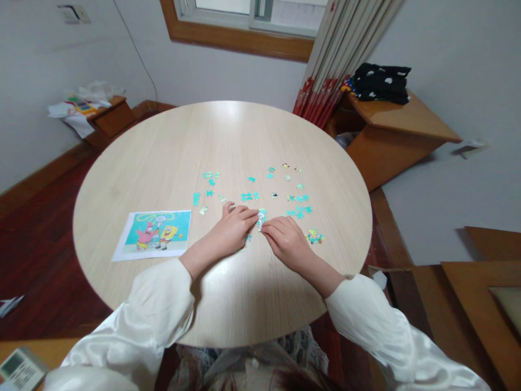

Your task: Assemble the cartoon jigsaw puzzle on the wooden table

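Small jigsaw puzzle pieces joined in a narrow strip (pixel 261 218), with a pale cartoon figure on turquoise, lie on the table between my hands. My left hand (pixel 234 228) rests beside the strip, its fingers stretched out and their tips touching the left edge. At the strip's lower right, my right hand (pixel 288 241) has its thumb and fingertips pinched together on a puzzle piece, mostly covered by the fingers. Part of another turquoise piece (pixel 248 237) shows beneath my left hand. To the left lies a printed sheet (pixel 158 231) with three cartoon characters.
More pieces are spread about the round table (pixel 171 146): turquoise ones (pixel 249 196) beyond my hands, a group (pixel 299 212) to the right, and a yellow cluster (pixel 315 237) beside my right wrist. A wooden cabinet (pixel 402 146) holding dark cloth stands behind right.
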`<state>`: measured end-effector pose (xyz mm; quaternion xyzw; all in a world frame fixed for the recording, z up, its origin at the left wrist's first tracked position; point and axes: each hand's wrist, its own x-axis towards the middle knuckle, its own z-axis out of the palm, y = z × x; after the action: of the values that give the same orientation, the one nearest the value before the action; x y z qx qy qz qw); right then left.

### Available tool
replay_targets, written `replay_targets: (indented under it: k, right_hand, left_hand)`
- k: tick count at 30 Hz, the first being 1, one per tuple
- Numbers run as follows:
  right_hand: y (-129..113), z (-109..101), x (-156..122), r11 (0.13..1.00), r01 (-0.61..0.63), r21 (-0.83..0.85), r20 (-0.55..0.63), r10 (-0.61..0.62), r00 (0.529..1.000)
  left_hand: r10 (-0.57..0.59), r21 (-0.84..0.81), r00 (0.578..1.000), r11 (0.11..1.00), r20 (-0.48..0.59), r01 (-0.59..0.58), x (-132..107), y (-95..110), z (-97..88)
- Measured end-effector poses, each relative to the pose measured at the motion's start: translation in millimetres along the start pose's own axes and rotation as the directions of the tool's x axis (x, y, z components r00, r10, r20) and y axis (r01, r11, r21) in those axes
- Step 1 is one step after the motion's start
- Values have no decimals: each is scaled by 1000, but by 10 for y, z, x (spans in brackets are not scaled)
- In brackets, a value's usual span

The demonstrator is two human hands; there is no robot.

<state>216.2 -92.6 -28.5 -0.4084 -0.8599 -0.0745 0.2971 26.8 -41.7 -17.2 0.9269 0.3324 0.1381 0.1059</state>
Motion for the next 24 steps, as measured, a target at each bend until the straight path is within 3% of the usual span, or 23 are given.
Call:
replay_targets:
  k: [24]
  right_hand:
    - [-44, 12, -6, 997, 8, -72, 8, -8, 1000]
  left_hand:
    - [1, -22, 1000, 1000, 2, -1, 1, 1, -26]
